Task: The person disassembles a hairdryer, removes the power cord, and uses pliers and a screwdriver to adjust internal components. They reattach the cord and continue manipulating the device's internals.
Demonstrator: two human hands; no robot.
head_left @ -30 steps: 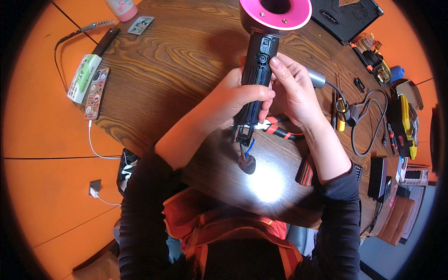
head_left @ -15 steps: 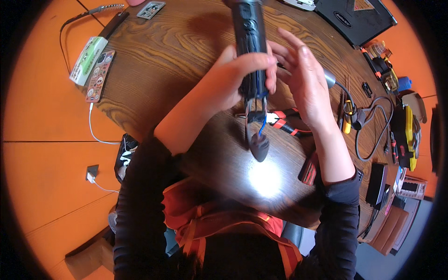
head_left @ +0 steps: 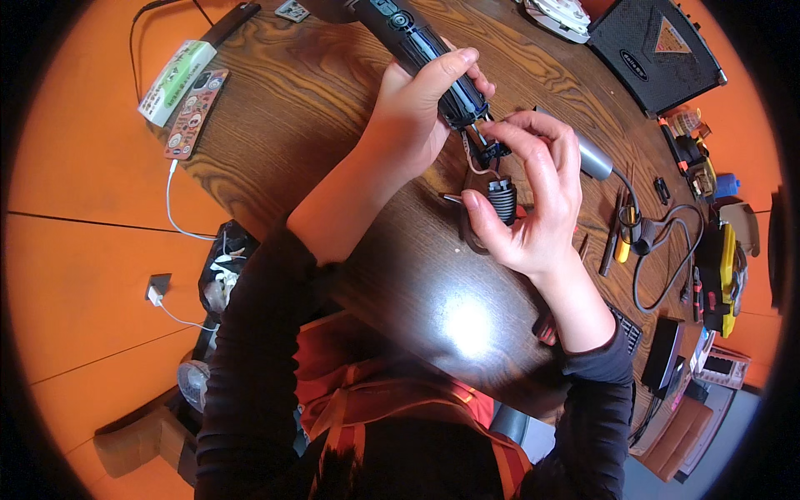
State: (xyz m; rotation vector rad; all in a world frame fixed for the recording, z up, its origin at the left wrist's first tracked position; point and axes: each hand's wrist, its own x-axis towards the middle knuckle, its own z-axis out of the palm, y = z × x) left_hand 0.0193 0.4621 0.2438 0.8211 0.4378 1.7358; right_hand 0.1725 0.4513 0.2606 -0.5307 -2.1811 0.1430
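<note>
Brown wood-grain desk [head_left: 275,108], tilted black cylindrical plastic handle [head_left: 415,50], top cut off, left hand [head_left: 412,108] wrapped round it, right hand [head_left: 540,196] half-curled near thin wires [head_left: 467,153], its grip unclear.

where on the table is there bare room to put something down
Bare wood shows between the patterned phone and left hand, between the black handle and black meshed box, and around the glare. The right is crowded: looped cable, yellow-handled tool.

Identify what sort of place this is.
Likely a small repair workspace, possibly at home: a wood-grain table, a black device handle with wires exposed, and a yellow-handled tool.
</note>
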